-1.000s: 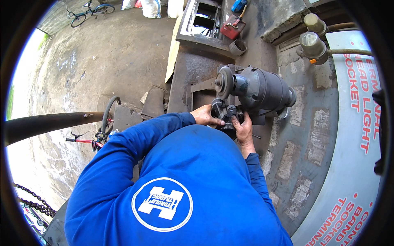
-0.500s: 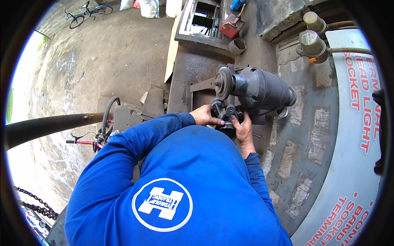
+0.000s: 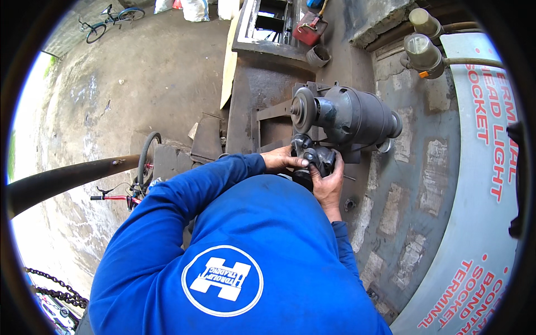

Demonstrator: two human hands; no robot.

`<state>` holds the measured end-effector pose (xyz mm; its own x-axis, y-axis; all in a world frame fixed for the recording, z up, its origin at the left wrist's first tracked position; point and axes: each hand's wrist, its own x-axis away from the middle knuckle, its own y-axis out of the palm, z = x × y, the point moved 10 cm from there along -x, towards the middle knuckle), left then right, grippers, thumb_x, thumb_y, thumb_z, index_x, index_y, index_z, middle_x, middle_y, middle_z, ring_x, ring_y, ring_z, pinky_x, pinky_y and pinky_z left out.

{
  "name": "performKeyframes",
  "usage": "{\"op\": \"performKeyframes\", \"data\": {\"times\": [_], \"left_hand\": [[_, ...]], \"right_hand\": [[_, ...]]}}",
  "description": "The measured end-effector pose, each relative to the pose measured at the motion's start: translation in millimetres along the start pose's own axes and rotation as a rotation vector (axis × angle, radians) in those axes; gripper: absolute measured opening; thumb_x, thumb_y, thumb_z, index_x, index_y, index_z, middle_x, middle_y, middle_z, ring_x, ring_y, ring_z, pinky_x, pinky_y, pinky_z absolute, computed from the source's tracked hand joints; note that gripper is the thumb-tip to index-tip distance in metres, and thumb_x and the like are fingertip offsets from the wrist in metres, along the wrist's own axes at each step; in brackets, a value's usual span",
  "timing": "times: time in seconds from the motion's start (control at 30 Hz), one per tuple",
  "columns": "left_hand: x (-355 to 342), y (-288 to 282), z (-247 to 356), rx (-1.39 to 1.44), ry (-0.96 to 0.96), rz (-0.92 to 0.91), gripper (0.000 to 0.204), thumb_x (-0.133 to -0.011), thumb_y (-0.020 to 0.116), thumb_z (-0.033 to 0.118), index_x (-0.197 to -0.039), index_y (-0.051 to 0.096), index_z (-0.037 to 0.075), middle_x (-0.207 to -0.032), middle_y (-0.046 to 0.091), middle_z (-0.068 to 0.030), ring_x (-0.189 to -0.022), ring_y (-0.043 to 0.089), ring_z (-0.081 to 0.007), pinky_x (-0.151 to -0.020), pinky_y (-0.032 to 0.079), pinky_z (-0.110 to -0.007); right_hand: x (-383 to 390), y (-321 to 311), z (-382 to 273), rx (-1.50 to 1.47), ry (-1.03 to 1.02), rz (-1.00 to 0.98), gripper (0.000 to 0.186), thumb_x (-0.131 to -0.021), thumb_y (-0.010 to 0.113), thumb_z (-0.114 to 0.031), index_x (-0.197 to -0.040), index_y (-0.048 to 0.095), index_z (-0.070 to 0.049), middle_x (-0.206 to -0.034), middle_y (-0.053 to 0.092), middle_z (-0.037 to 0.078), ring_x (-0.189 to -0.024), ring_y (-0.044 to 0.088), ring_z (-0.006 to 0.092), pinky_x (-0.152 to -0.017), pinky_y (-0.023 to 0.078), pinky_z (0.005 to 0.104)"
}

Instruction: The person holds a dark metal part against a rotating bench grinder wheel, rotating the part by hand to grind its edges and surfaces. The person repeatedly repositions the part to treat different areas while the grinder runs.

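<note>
Both hands grip a dark cast metal part (image 3: 310, 153) with round bosses and openings, at the middle of the view below a grey bench grinder motor (image 3: 354, 117). My left hand (image 3: 283, 159) holds it from the left, thumb lying along its near side. My right hand (image 3: 329, 178) is wrapped round its right side, thumb pressed on the front. The upper end of the part is just under the motor's round wheel (image 3: 303, 109); I cannot tell whether they touch. The part's underside is partly hidden by my blue-clad body.
Above sit a red container (image 3: 310, 32), a grey bucket (image 3: 318, 56) and two cylindrical fittings (image 3: 420, 54) on pipes. A lettered signboard (image 3: 477, 167) stands at right. Bicycles (image 3: 116, 200), a dark pole (image 3: 67, 176) and chains (image 3: 61, 296) are at left; white sacks (image 3: 195, 10) are at the top.
The part and my right hand have turned and shifted slightly up and to the right toward the wheel. The whole view has also shifted a little.
</note>
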<state>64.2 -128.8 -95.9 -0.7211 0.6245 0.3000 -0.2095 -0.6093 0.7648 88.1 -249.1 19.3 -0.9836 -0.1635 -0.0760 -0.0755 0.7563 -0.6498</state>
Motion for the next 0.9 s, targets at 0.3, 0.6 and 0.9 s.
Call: {"op": "performKeyframes", "data": {"times": [0.3, 0.6, 0.9], "left_hand": [[1.3, 20.3, 8.1, 0.095, 0.196, -0.071, 0.081, -0.084, 0.087, 0.032, -0.148, 0.045, 0.005, -0.142, 0.057, -0.0094, -0.137, 0.05, -0.0254, -0.121, 0.033, -0.043], [1.4, 14.1, 13.3, -0.051, 0.265, -0.085, 0.069, -0.081, 0.077, 0.023, -0.142, 0.054, 0.002, -0.136, 0.061, -0.0113, -0.131, 0.055, -0.0258, -0.119, 0.038, -0.04], [-5.4, 14.3, 4.9, 0.105, 0.207, -0.129, 0.064, -0.084, 0.072, 0.027, -0.14, 0.056, 0.002, -0.132, 0.064, -0.0113, -0.126, 0.059, -0.0263, -0.114, 0.042, -0.041]], "right_hand": [[14.9, -3.6, -52.5, 0.317, -0.002, 0.071, 0.085, -0.068, 0.095, -0.03, -0.133, 0.05, 0.001, -0.118, 0.055, 0.019, -0.108, 0.061, 0.0392, -0.092, 0.053, 0.0483], [14.8, 0.4, -73.5, 0.466, -0.022, 0.063, 0.08, -0.064, 0.095, -0.035, -0.122, 0.052, 0.001, -0.111, 0.057, 0.018, -0.098, 0.064, 0.0384, -0.08, 0.056, 0.0487], [9.5, -2.8, -88.3, 0.557, -0.087, 0.094, 0.08, -0.061, 0.094, -0.037, -0.12, 0.054, 0.0, -0.106, 0.06, 0.015, -0.095, 0.066, 0.0378, -0.077, 0.057, 0.0486]]}}
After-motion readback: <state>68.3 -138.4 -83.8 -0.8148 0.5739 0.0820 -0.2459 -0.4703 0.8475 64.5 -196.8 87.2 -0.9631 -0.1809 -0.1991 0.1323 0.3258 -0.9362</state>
